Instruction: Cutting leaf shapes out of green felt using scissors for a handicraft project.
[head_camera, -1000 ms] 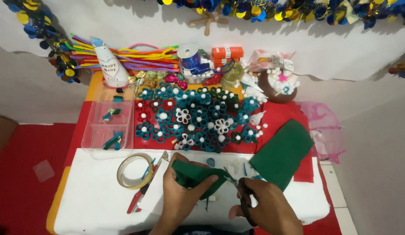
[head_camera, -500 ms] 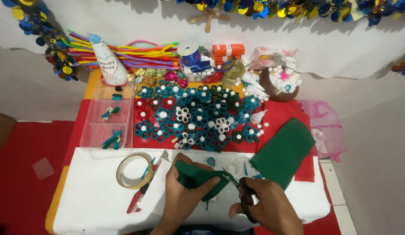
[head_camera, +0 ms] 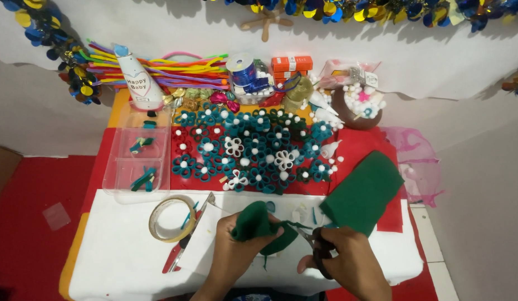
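My left hand grips a folded piece of dark green felt just above the white table surface. My right hand holds black-handled scissors, whose blades point left at the felt's edge, where a thin green strip trails off. A larger green felt sheet lies to the right of my hands.
A mass of teal, green and red felt flowers with white centres fills the middle. A tape roll and red-handled cutter lie at left, beside a clear compartment box. Pipe cleaners, ribbon spool, a brown bowl stand behind.
The felt piece has been bunched and turned in my left hand. My right hand with the scissors has shifted slightly along its edge.
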